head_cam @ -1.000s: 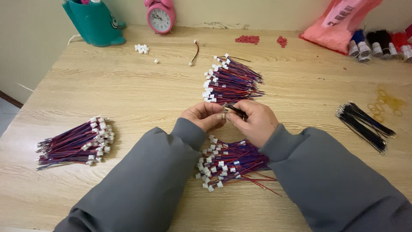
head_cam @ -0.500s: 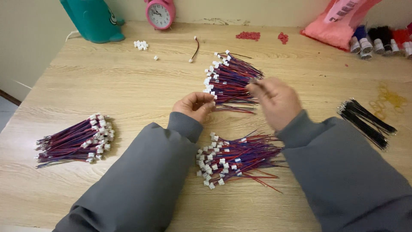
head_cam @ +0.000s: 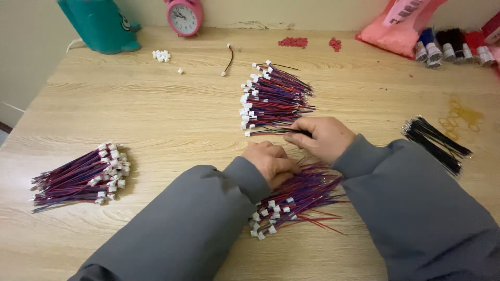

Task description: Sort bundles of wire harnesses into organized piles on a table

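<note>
Wire leads (head_cam: 291, 195) near the table's (head_cam: 156, 114) front edge are lying under the left hand (head_cam: 271, 162), its fingers curling onto them. The right hand (head_cam: 320, 138) is pinching one dark wire (head_cam: 273, 130) beside the middle pile (head_cam: 273, 96), keeping it separate.

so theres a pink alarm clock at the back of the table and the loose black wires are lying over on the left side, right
Not quite: the head view shows the bundle of loose black wires on the right side of the light wooden table, past the right sleeve. The round pink alarm clock does stand at the back.
</note>
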